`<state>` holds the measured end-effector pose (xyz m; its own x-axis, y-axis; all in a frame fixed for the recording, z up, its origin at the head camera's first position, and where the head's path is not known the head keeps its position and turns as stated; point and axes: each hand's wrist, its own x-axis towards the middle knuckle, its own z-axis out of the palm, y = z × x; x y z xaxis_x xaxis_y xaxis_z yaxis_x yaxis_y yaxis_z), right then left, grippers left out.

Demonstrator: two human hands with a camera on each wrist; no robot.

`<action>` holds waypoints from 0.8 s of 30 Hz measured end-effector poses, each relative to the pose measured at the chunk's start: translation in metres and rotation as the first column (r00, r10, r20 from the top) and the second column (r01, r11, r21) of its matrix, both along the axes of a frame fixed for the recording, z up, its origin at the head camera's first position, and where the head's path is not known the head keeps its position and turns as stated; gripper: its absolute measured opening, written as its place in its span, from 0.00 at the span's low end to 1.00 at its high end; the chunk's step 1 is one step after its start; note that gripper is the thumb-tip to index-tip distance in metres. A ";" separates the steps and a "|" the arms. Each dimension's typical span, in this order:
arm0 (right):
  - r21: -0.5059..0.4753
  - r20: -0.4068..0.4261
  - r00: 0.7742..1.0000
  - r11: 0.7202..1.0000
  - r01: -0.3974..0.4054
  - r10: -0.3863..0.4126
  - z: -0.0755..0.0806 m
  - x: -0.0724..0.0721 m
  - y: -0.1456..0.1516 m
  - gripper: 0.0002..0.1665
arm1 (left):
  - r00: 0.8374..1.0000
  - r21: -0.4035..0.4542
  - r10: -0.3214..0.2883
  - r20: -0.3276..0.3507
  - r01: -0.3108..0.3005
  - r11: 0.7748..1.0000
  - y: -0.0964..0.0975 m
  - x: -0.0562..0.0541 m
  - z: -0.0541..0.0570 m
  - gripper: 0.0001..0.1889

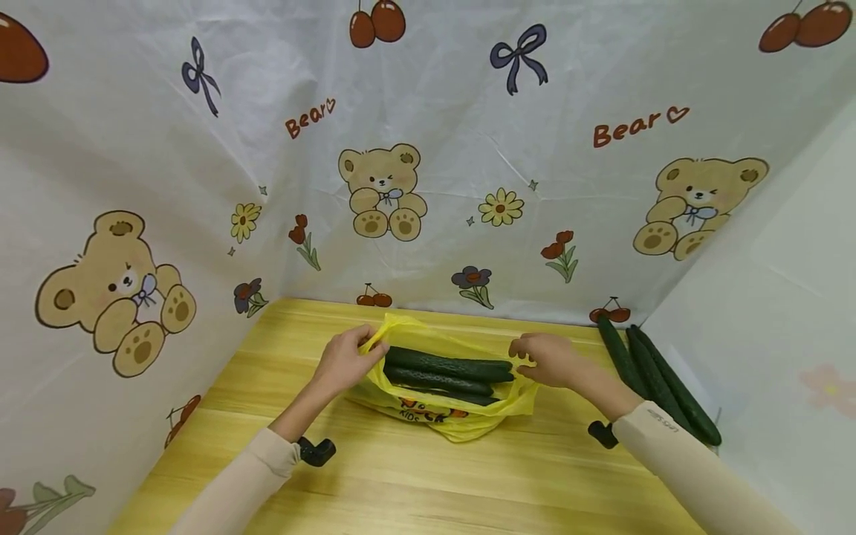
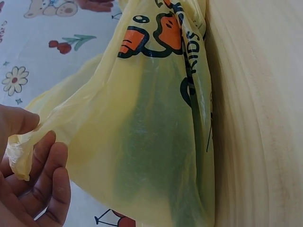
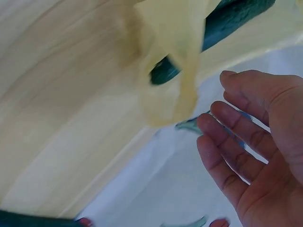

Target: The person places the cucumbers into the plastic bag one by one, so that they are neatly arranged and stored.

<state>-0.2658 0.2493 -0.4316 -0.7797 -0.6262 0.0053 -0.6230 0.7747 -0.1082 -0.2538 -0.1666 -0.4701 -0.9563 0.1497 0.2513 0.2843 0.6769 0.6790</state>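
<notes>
A yellow plastic bag with a printed cartoon and lettering lies on the table, its mouth spread upward. Several dark green cucumbers lie side by side inside it. At the bag's left end my left hand pinches the rim between thumb and fingers; the left wrist view shows the gathered plastic in that grip. Beside the bag's right end is my right hand, fingers loosely bent. In the right wrist view this hand holds nothing and stands apart from the bag's handle loop, through which a cucumber tip shows.
More cucumbers lie on the right side of the wooden table, against the white side wall. A bear-printed cloth hangs along the back and left edges. Dark devices sit at both wrists.
</notes>
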 end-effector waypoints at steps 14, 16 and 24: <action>-0.074 0.080 0.917 0.915 0.397 -0.391 -0.018 0.036 0.121 0.25 | 0.989 -0.014 -0.019 0.150 0.022 1.000 -0.010 0.014 -0.018 0.31; -0.084 0.081 0.894 0.891 0.447 -0.441 -0.025 0.041 0.138 0.26 | 0.988 -0.020 -0.034 0.152 0.038 0.999 -0.011 0.016 -0.021 0.27; -0.065 0.099 0.853 0.852 0.520 -0.513 -0.054 0.055 0.179 0.27 | 0.982 -0.022 -0.042 0.186 0.047 0.999 -0.012 0.023 -0.025 0.14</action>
